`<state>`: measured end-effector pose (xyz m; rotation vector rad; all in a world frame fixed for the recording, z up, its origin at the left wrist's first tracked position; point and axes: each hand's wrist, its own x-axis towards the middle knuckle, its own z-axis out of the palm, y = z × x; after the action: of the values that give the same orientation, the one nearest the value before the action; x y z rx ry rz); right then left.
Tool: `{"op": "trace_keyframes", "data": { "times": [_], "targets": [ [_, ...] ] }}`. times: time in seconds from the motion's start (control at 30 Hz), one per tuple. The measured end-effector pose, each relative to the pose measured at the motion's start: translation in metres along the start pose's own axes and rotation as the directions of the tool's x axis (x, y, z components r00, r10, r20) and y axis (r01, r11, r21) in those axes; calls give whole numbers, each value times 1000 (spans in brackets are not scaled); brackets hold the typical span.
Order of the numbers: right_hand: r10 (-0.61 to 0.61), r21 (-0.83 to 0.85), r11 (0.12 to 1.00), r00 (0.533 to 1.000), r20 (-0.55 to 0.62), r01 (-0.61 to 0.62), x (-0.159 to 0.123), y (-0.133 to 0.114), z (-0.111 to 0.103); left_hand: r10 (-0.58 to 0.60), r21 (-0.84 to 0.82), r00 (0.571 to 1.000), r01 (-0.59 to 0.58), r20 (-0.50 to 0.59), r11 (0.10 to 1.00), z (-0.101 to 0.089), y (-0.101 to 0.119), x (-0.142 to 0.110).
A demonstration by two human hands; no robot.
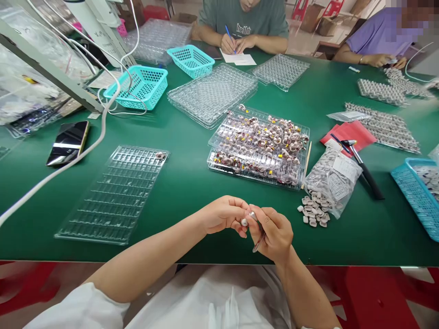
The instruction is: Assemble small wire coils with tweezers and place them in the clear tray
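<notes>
My left hand (pixel 227 215) and my right hand (pixel 274 230) meet just above the table's front edge, both with closed fingers. Pinched in the left fingertips is a small whitish rounded piece (pixel 244 222), much like an earbud. A second pale, shiny piece (pixel 253 215) shows between the two hands, touched by the right fingers; whether the pieces are joined I cannot tell. Out of the bottom of my right hand pokes the end of a slim metal tool (pixel 258 243), its kind mostly hidden. Beyond the hands, stacked clear trays (pixel 219 165) carry many small wired earbud-like parts (pixel 277 137).
Left lies a clear compartment tray (pixel 113 196) with one part (pixel 160 156) in its corner, near a phone (pixel 67 142) and white cable (pixel 103 123). Right are a bag of beige shells (pixel 338 176), loose shells (pixel 313 210), a black-handled tool (pixel 368 176) and blue basket (pixel 411 196). Two people sit opposite.
</notes>
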<state>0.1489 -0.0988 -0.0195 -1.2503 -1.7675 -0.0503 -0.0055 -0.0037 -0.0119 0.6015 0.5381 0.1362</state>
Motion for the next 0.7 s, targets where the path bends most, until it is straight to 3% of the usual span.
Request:
{"op": "trace_keyframes", "data": {
  "times": [0.2, 0.27, 0.33, 0.43, 0.5, 0.57, 0.7],
  "targets": [
    [74, 88, 993, 994, 75, -80, 1, 6, 5, 90, 82, 992, -82, -93, 993, -3, 6, 2],
    [91, 109, 989, 990, 104, -102, 2, 7, 5, 166, 185, 978, -142, -124, 972, -3, 11, 0],
    [119, 113, 985, 987, 109, -131, 1, 9, 6, 303, 308, 937, -240, -176, 921, -3, 18, -4],
    [148, 132, 978, 984, 102, -161, -2, 13, 8, 534, 540, 810, -345, -241, 768, -2, 31, -20],
    [143, 151, 976, 985, 93, -156, -4, 14, 9, 655, 722, 709, -307, -261, 620, -4, 40, -38],
    [129, 163, 977, 989, 77, -140, -4, 14, 9, 756, 873, 594, -174, -276, 455, -13, 48, -60],
    [128, 187, 973, 990, 57, -136, -3, 11, 10, 933, 969, 286, 179, -218, 172, -62, 68, -103]
  ]
}}
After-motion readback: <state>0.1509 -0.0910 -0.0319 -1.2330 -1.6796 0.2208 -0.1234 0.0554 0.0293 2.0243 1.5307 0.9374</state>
